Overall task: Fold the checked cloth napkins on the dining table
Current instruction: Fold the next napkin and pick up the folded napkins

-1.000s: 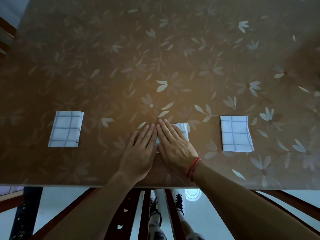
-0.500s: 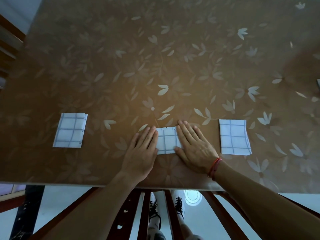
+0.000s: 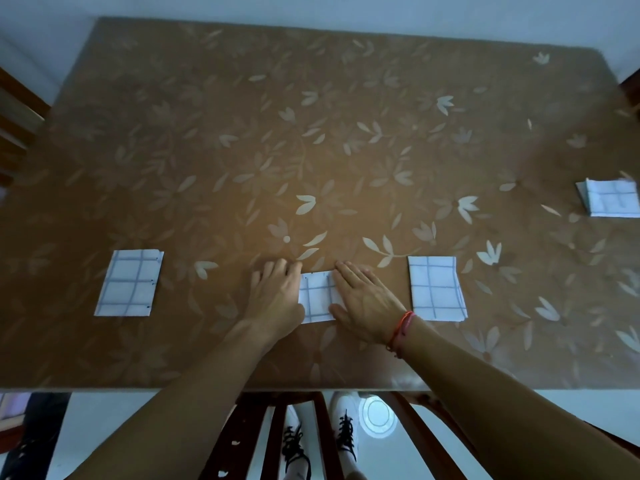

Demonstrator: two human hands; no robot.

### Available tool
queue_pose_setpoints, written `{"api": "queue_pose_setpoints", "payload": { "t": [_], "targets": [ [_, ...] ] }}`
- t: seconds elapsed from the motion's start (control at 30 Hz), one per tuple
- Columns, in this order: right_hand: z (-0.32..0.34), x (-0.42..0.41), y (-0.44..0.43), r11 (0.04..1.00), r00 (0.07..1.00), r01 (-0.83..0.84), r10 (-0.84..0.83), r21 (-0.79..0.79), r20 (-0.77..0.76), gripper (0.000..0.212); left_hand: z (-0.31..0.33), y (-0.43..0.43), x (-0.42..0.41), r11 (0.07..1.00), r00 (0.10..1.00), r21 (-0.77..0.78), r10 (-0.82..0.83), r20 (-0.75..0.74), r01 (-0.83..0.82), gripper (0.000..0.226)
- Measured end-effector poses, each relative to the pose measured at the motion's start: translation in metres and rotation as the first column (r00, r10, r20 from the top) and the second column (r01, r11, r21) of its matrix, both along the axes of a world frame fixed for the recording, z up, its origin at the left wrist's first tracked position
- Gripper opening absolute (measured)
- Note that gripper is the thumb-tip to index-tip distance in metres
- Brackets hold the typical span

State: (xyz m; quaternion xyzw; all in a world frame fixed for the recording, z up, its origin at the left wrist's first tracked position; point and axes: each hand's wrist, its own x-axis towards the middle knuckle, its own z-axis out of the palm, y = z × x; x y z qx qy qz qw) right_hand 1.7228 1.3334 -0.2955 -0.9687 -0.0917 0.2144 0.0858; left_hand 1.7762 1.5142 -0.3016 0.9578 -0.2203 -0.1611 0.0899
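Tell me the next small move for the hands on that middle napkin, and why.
Probably lift both hands off and leave it. The middle napkin already lies as a small flat rectangle like the left napkin and right napkin, with the left hand and right hand pressing flat on its side edges. A fourth folded napkin sits at the far right; no unfolded one shows.

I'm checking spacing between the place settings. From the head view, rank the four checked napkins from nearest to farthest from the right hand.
From the right hand:
1. Middle napkin, touching, under its fingers.
2. Right napkin, just beside it.
3. Left napkin, past the left hand.
4. Far-right napkin, at the table's right edge.
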Motion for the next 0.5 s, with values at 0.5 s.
{"api": "queue_pose_setpoints", "payload": {
  "t": [0.5],
  "targets": [
    [0.029, 0.015, 0.005, 0.991, 0.996, 0.09, -0.092, 0.097, 0.019, 0.059, 0.012, 0.002, -0.015, 0.906, 0.957, -0.323, 0.224, -0.187, -0.275, 0.028]
  ]
}}
